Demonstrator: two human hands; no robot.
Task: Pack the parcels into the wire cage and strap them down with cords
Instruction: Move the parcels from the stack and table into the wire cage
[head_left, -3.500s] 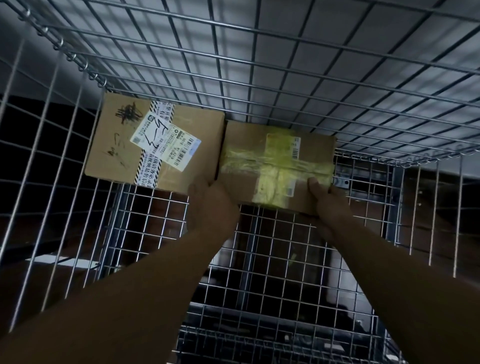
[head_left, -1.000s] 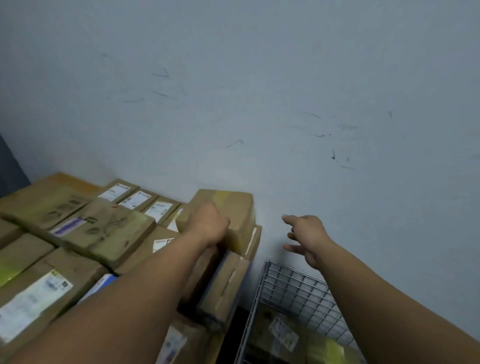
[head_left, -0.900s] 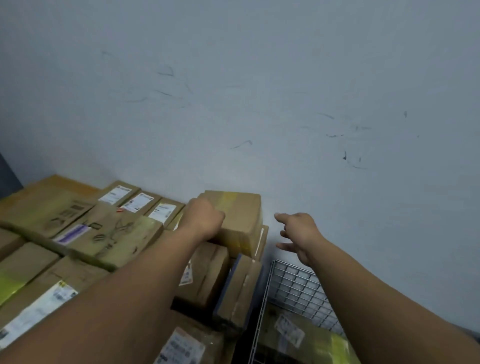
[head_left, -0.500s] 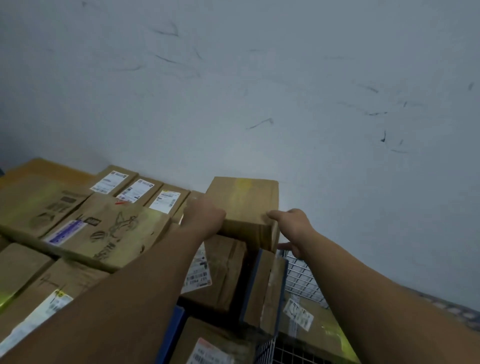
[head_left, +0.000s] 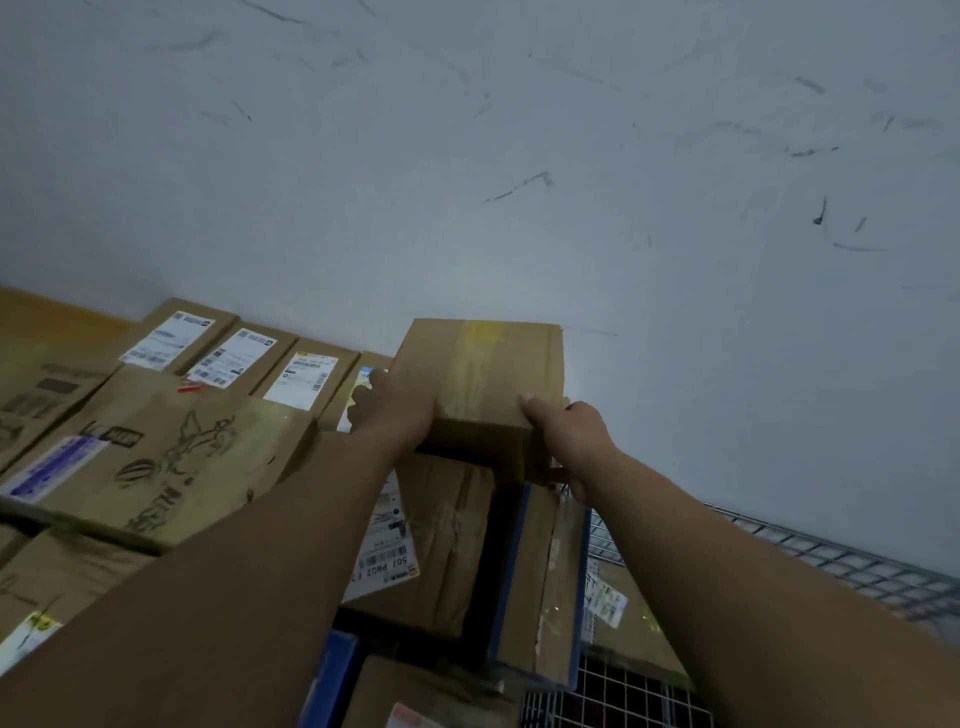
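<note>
We grip the taped parcel atop the right edge of the stack by the wire cage, left hand and right hand curled round its sides; a slip could topple the blue-edged parcel below.

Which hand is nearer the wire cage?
Right. The right hand grips the parcel on the side above the wire cage; the left hand holds the opposite side.

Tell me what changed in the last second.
The right grip, open a second ago, moved left and took hold of the yellow-taped parcel on its right side. The left grip kept its hold on the left side; the parcel looks raised off the stack. The stack and wire cage stayed put.
</note>
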